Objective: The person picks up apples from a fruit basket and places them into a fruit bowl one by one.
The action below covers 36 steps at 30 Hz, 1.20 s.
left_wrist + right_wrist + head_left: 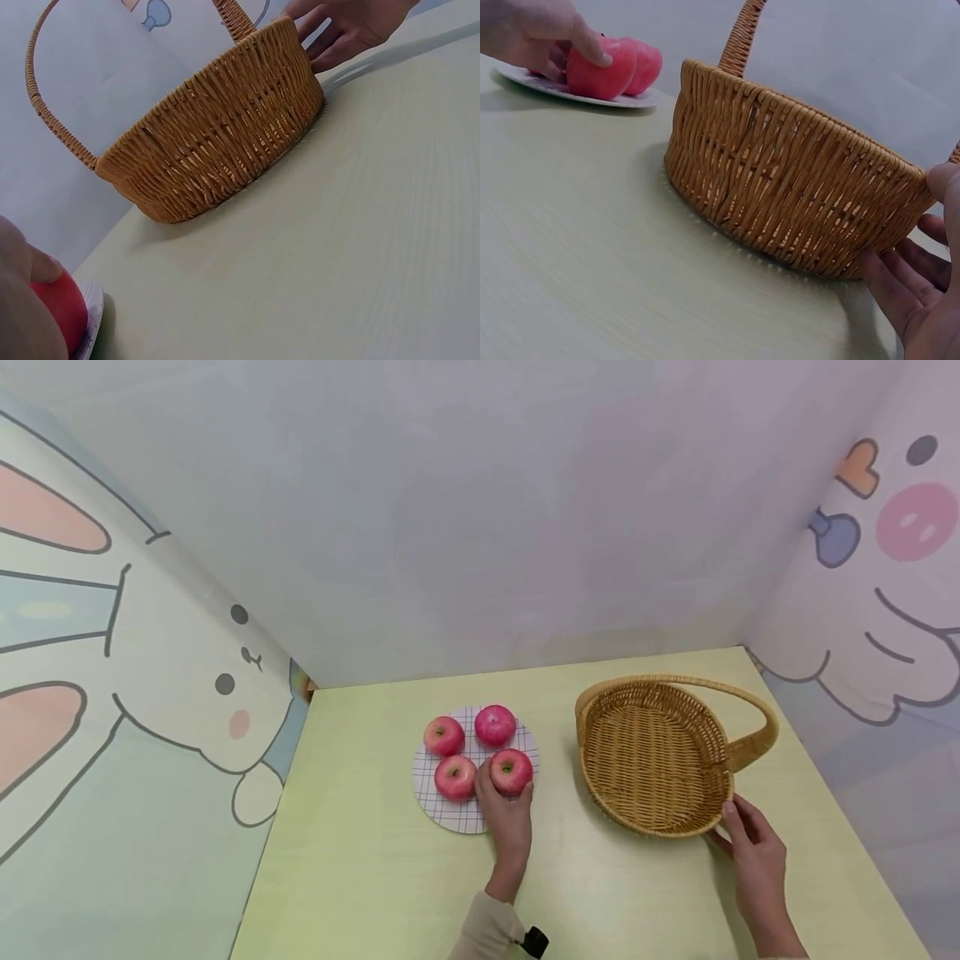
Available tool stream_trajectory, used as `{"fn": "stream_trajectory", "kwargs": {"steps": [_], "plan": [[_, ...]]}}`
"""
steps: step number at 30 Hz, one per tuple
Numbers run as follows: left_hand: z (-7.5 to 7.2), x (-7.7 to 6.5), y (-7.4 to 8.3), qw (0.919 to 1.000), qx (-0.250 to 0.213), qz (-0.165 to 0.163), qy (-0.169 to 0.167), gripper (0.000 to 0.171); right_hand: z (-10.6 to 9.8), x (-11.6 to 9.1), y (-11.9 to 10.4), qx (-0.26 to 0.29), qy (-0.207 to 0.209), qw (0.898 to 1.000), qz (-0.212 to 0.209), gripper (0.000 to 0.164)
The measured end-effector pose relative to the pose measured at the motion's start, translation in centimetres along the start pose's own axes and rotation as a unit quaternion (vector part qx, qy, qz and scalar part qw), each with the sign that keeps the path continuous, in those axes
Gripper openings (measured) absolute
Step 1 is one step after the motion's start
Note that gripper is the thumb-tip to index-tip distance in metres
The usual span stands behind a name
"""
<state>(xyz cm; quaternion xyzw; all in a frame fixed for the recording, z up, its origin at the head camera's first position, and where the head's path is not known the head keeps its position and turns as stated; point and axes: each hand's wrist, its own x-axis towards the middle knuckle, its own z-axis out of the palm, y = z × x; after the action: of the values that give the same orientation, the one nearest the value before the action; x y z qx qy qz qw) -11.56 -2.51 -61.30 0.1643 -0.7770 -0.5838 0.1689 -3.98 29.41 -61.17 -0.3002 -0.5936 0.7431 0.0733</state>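
Several red apples sit on a round white plate with a checked pattern. My left hand grips the front right apple, thumb on one side and fingers on the other; in the right wrist view this apple is at plate level. To the plate's right stands a round wicker basket with a tall arched handle and nothing inside. At its front right, my right hand holds it, thumb at the rim and fingers against the lower wall, as the right wrist view shows.
The pale yellow table bears the plate and basket. A plain light wall rises behind it. Cartoon-printed sheets flank it, with a rabbit on the left and a pink-snouted figure on the right.
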Motion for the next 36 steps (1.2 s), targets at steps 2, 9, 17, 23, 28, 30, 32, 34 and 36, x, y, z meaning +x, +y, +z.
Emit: {"fn": "stream_trajectory", "kwargs": {"steps": [2, 9, 17, 23, 28, 30, 32, 34, 36], "plan": [[0.1, 0.0, -0.1, 1.0000, -0.001, -0.001, 0.002, 0.083, 0.1, 0.0, 0.0, -0.001, 0.007, 1.000, 0.006, 0.061], [0.5, 0.3, -0.1, 0.9998, 0.013, 0.012, 0.009, 0.084, 0.3, 0.3, -0.3, 0.004, 0.025, 0.999, 0.022, 0.057], [0.6, 0.2, 0.2, 0.9988, 0.028, 0.037, 0.016, 0.085, 0.2, 0.1, -0.2, -0.005, 0.021, 1.000, 0.017, 0.059], [0.5, 0.3, 0.3, 0.9973, 0.047, 0.053, 0.022, 0.086, 0.3, 0.0, 0.0, -0.007, 0.013, 1.000, 0.003, 0.059], [0.1, 0.3, 0.7, 0.9970, 0.053, 0.053, 0.019, 0.087, 0.3, 0.0, 0.2, -0.005, 0.003, 1.000, -0.004, 0.059], [-0.1, 0.3, 1.0, 0.9973, 0.055, 0.047, 0.016, 0.087, 0.3, -0.1, 0.2, -0.001, -0.002, 1.000, -0.004, 0.059], [-0.3, 0.2, 1.4, 0.9974, 0.059, 0.040, 0.010, 0.088, 0.2, -0.1, 0.2, 0.000, -0.005, 1.000, -0.005, 0.060], [-0.6, 0.2, 1.9, 0.9973, 0.061, 0.041, 0.005, 0.089, 0.0, 0.0, 0.0, 0.001, -0.012, 1.000, -0.003, 0.061], [-1.0, 0.1, 2.4, 0.9975, 0.051, 0.049, -0.002, 0.088, -0.3, 0.0, -0.1, -0.006, -0.020, 1.000, -0.004, 0.063]]}}
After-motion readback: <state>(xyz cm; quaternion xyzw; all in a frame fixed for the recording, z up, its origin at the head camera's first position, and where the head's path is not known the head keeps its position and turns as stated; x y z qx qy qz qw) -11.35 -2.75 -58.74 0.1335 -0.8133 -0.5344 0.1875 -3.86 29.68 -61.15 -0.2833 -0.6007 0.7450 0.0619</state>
